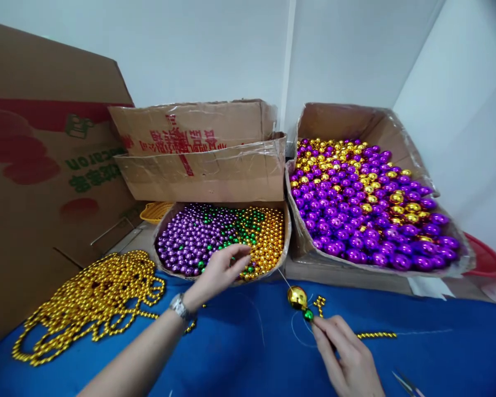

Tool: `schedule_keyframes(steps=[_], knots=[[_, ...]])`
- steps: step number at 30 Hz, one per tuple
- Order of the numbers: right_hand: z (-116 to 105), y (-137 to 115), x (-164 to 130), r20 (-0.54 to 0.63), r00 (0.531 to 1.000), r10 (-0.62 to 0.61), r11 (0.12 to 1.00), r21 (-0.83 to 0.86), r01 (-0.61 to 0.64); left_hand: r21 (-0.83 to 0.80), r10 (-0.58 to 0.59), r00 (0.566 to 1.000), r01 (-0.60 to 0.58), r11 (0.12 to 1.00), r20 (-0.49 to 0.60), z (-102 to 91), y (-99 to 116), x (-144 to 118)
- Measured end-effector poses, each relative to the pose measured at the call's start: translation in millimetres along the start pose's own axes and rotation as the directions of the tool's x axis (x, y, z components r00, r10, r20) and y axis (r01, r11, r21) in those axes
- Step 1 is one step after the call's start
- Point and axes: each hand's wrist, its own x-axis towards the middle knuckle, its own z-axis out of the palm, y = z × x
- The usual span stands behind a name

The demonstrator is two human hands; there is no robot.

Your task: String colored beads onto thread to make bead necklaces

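Note:
My left hand [222,268], a watch on its wrist, reaches over the front rim of a small cardboard box [273,263] of small purple, green and gold beads, with its fingertips pinched among the gold and green ones. My right hand [347,355] is low on the blue cloth [231,353], pinching a thin thread. On that thread sit a large gold ball [297,297] and a small green bead [308,315] just ahead of my fingertips. A short length of strung gold beads [376,334] lies beside the hand.
A big box [413,165] of large purple and gold balls stands at the right. A heap of gold bead strings [95,300] lies at the left. Scissors [407,383] lie at the bottom right. Cardboard cartons [45,165] wall the left; a red basin [485,262] is far right.

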Motion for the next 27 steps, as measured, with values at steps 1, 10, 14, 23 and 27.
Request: schedule_keyframes(steps=[1, 10, 14, 23, 27], knots=[[0.0, 0.2, 0.0, 0.000, 1.000, 0.006, 1.000, 0.002, -0.006, 0.189, 0.032, 0.999, -0.035, 0.981, 0.018, -6.2, -9.1, 9.1], [-1.9, -2.7, 0.5, -0.039, 0.999, -0.014, 1.000, -0.003, 0.013, 0.515, 0.014, 0.945, -0.191, 0.836, 0.327, 13.8, -42.9, 66.2], [-3.8, 2.3, -1.1, -0.029, 0.999, -0.028, 1.000, 0.000, 0.028, 0.543, -0.041, 0.912, -0.207, 0.814, 0.409, 30.8, -46.1, 74.8], [4.7, 0.8, -0.6, -0.025, 0.999, 0.041, 0.997, 0.069, -0.039, 0.367, -0.102, 0.944, -0.022, 0.930, 0.314, 41.2, -49.0, 69.1], [6.1, -2.7, 1.6, -0.016, 0.998, 0.061, 0.995, 0.082, -0.060, 0.097, -0.071, 0.966, 0.049, 0.994, 0.248, 26.8, -28.0, 57.1]])
